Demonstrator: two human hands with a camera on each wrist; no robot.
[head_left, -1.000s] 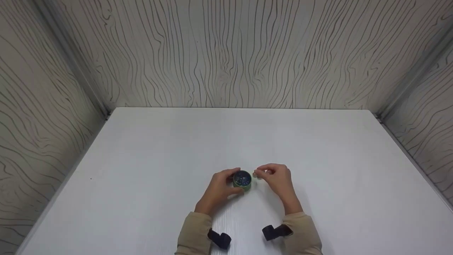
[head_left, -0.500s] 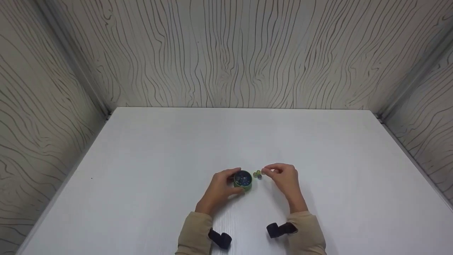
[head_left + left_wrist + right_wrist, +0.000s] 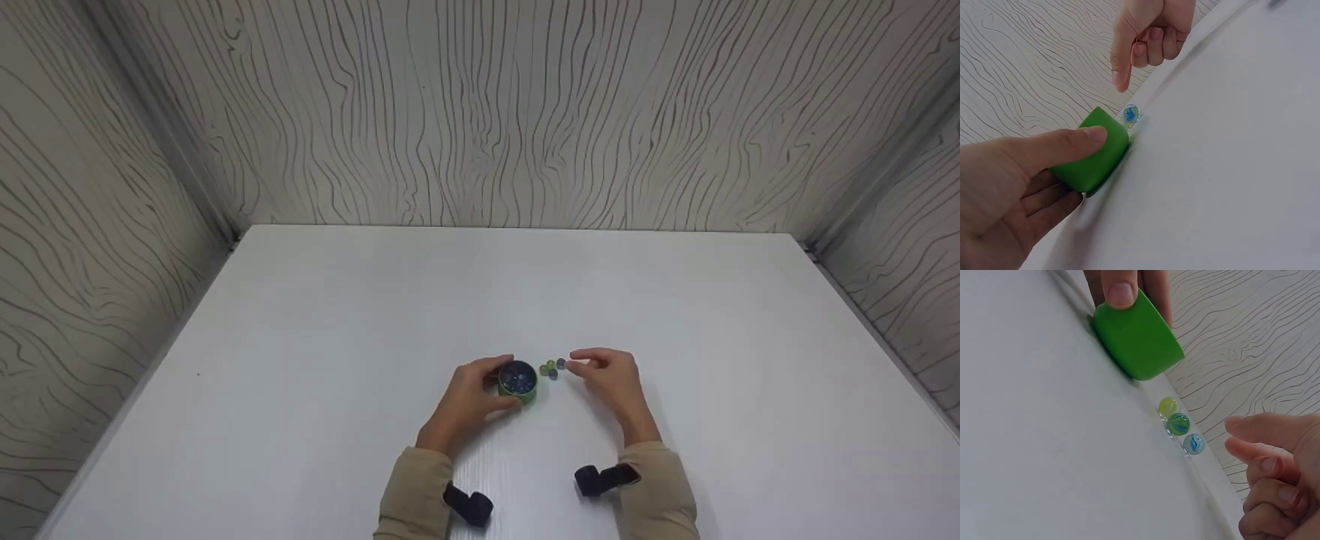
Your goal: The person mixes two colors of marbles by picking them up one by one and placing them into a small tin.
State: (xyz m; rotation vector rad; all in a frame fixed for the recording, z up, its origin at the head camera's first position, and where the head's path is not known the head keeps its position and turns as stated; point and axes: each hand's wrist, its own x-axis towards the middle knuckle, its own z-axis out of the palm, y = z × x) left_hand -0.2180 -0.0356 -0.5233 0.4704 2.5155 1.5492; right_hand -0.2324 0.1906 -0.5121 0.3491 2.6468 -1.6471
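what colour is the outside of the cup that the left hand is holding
Bright green; the cup shows it best in the right wrist view.

Booth (image 3: 161,135): wood-grain panels (image 3: 480,112), white table (image 3: 360,300)

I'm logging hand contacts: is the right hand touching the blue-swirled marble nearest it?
Apart. The right wrist view shows a clear gap between the right hand and the blue-swirled marble.

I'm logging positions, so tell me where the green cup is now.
Low in the head view, near the middle, the green cup is gripped by the left hand, with the marbles just to its right.
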